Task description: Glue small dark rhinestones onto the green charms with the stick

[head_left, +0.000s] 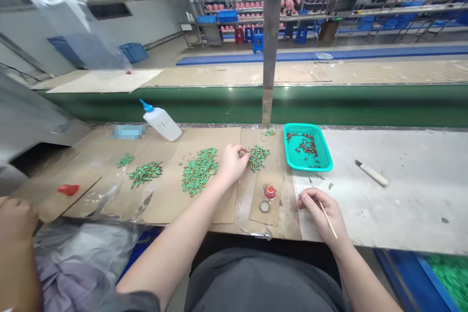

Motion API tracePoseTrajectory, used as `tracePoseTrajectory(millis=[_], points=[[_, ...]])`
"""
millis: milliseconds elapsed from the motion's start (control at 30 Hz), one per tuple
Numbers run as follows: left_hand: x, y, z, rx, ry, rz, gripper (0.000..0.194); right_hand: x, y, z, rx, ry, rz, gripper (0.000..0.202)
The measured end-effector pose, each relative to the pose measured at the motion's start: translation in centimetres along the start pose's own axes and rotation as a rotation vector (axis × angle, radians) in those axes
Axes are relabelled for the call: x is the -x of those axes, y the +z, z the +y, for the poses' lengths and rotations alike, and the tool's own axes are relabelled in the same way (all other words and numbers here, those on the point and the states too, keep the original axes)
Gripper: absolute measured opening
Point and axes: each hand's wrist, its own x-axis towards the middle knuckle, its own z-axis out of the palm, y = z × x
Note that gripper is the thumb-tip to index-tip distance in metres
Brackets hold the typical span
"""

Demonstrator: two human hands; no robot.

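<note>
The left hand (234,162) is at the centre of the frame, thumb and fingertips drawn close together at the left edge of a small pile of green pieces (259,158); whether a piece is pinched between them, I cannot tell. The right hand (323,212), right of centre and lower in the frame, has its fingers curled around a thin stick (325,215), whose dark tip points up and left.

A larger heap (199,171) of green pieces lies on cardboard just left of the left hand, with two smaller clusters farther left and another few pieces above the small pile. Between the hands, on a cardboard strip, a red pot (269,192) stands just above a round cap (264,205). Above the right hand, a teal basket (326,160) holds dark pieces. A knife (372,173) lies on the pale sheet at right.

Left of centre, a white bottle (163,123) with a blue nozzle leans left in the frame. A red lump (68,189) lies at left, near another person's hand (16,219) at the frame's edge. At lower right, a blue bin (429,273) holds green pieces.
</note>
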Motion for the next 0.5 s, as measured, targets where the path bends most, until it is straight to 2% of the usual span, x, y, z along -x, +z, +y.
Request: tracePoseTrajectory(millis=[133,233,300,400,500], points=[[-2.0,1.5,1.2,-0.131,0.039,0.006,0.042,0.1,0.0,0.8,-0.002,-0.016,-0.045,0.062],[-2.0,2.1,1.2,-0.193,0.053,-0.013,0.041,0.6,0.0,1.4,0.014,-0.015,-0.058,0.059],[-1.9,1.9,0.8,-0.219,0.057,-0.040,0.040,1.1,0.0,1.9,0.042,0.005,-0.053,0.057],[-2.9,-0.3,-0.8,-0.246,0.039,-0.102,0.038,2.3,0.0,2.7,0.079,0.051,-0.019,0.055],[-5.2,-5.1,-3.3,-0.284,-0.043,-0.186,0.038,3.4,0.4,2.9,0.096,0.046,-0.010,0.057]])
